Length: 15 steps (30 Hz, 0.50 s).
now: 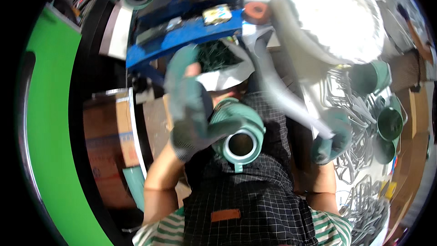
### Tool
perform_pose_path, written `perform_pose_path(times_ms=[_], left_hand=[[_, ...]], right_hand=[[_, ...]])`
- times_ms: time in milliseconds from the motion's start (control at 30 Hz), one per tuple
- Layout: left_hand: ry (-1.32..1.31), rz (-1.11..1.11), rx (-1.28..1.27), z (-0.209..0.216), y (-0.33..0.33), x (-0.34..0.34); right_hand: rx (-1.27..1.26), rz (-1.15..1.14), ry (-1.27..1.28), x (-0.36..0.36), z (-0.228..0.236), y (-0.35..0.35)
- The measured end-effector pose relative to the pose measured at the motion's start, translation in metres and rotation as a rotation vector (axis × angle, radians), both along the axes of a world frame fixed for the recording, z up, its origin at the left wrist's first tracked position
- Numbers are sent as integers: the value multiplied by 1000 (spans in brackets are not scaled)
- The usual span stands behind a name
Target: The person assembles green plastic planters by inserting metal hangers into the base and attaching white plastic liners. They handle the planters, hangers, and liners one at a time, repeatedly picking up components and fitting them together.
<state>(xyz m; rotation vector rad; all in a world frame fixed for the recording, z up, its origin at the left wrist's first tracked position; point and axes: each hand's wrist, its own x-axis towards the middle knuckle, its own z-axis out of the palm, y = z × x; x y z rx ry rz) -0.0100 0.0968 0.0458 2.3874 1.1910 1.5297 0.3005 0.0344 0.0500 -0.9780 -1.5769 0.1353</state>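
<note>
While the green pot (248,115) lies on the checked apron (261,193), the left hand (187,105) is just at its left, fingers straight and thumb spread apart; whether the thumb touches the pot, I cannot tell. Well to the pot's right, the right hand (333,137) meets a blurred pale strip (287,94); its fingers look curled, but I cannot tell if they clamp it. The step in hand seems handling the pot; the next move probably calls for keeping it steady.
</note>
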Motion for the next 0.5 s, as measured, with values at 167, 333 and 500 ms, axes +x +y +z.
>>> perform_pose_path(times_ms=[167,333,500], left_hand=[[-199,87,-223,-33,4,-24],[-1459,-609,-582,-119,18,-55],[-1774,-523,-747,-134,-13,-16]], right_hand=[[-443,72,784,-94,11,28],[-229,680,-302,-113,-22,21],[-358,736,172,-95,-50,27]])
